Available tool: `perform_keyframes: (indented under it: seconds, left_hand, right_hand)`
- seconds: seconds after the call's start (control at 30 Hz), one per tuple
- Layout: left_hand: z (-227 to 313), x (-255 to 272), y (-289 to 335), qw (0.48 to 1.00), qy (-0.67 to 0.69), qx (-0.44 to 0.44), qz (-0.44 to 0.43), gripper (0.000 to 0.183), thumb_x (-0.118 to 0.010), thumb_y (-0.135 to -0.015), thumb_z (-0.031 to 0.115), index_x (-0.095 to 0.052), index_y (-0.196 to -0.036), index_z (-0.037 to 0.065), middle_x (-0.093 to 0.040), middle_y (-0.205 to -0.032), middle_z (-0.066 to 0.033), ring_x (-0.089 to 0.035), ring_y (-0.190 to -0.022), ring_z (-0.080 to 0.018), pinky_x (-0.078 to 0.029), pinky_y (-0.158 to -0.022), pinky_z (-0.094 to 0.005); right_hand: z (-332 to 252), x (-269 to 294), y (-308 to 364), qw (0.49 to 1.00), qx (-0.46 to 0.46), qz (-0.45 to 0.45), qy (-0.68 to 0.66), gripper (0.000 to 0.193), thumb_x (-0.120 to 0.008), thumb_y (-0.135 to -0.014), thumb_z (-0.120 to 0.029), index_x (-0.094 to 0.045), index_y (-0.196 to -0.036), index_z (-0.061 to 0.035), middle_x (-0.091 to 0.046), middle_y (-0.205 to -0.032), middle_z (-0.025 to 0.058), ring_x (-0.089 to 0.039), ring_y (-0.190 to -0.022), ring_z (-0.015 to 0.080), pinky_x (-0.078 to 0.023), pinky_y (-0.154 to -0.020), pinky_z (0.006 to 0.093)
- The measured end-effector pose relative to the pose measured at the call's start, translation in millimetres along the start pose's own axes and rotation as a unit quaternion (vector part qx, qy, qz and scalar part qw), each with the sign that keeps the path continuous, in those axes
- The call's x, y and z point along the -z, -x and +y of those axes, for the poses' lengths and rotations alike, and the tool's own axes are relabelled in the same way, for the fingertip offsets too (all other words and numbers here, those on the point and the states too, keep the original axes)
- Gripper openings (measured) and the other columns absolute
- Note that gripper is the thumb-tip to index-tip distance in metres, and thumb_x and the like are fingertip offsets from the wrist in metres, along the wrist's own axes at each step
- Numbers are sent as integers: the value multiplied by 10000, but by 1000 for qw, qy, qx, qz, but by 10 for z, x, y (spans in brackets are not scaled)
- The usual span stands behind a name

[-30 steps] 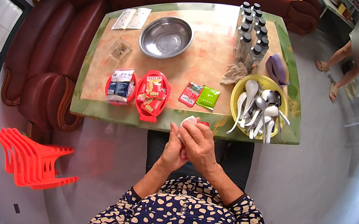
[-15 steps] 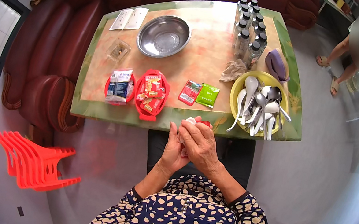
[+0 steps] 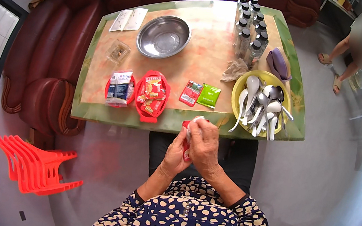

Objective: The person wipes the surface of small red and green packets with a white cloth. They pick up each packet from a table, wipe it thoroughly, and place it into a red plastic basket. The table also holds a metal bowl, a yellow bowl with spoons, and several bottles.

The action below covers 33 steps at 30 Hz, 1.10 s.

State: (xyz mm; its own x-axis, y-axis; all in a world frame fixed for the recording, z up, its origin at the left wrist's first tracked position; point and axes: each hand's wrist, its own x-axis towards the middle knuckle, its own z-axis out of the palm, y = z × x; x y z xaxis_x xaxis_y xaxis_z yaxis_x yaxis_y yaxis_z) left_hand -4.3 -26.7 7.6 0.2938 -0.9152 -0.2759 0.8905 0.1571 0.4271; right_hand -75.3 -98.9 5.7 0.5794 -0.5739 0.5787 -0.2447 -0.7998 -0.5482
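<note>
Just off the table's near edge, my left hand (image 3: 173, 158) is closed round a small red packet (image 3: 186, 154), much of which the fingers hide. My right hand (image 3: 205, 149) presses down on it with a crumpled white cloth or tissue (image 3: 197, 120) pinched in its fingers. Beyond the hands, a flat red packet (image 3: 191, 93) and a green sachet (image 3: 208, 96) lie side by side on the table. To their left are a red basket (image 3: 153, 119) with several red and yellow packets (image 3: 152, 87) and another red basket (image 3: 108, 87) with a white and blue bag (image 3: 119, 87).
A yellow basin (image 3: 239, 85) of spoons stands at the right, with a rag (image 3: 235, 70), a purple pouch (image 3: 279, 65) and several capped bottles (image 3: 243, 43) behind. Farther back are a steel bowl (image 3: 164, 37), a clear box (image 3: 118, 51) and an open booklet (image 3: 128, 20). A person stands far right.
My right hand has shifted up and slightly right over the left, still with the white cloth or tissue. More of the red packet in my left hand now shows.
</note>
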Motion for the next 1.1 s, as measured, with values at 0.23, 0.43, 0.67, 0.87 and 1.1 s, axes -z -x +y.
perform_keyframes:
  seconds: [0.23, 0.43, 0.67, 0.87, 1.1]
  left_hand:
    - [12, 115, 2, 999, -8, -20, 48, 538, -329, -1035, 411, -283, -1473, 101, -401, -1458, -116, -410, -1332, -237, -326, -1120, -402]
    - [53, 4, -39, 998, 27, -47, 15, 522, -320, -1040, 386, -282, -1471, 94, -440, -1419, -138, -427, -1318, -261, -338, -1116, -415]
    - [74, 121, -33, 998, 42, -41, -1, 518, -318, -1033, 413, -311, -1459, 119, -425, -1435, -150, -445, -1296, -354, -376, -1083, -479]
    - [41, 79, -11, 999, 9, -32, 31, 522, -287, -1039, 415, -324, -1450, 94, -438, -1427, -129, -438, -1311, -276, -357, -1103, -429]
    - [-1, 118, 42, 1000, -1, -12, 21, 516, -285, -1044, 398, -310, -1459, 93, -438, -1428, -123, -433, -1316, -251, -354, -1107, -410]
  right_hand:
    - [-16, -13, -107, 999, 5, 8, 39, 421, -652, -733, -77, -605, -1140, 16, -560, -1139, 144, -541, -1021, 299, -455, -861, 390]
    - [82, 129, 101, 999, 6, -12, 31, 451, -659, -743, -30, -587, -1183, 37, -546, -1124, 148, -539, -1009, 307, -458, -844, 390]
    - [14, 248, 423, 998, 26, -51, -26, 414, -671, -725, -14, -620, -1132, 37, -560, -1095, 130, -556, -970, 292, -471, -835, 381]
    - [115, 208, 110, 1000, 30, -5, -8, 444, -734, -682, -4, -621, -1110, 18, -592, -1098, 135, -562, -950, 303, -483, -829, 390]
    - [162, 163, -22, 999, 47, -20, -5, 419, -670, -693, -35, -617, -1106, 19, -583, -1128, 129, -563, -981, 280, -476, -840, 384]
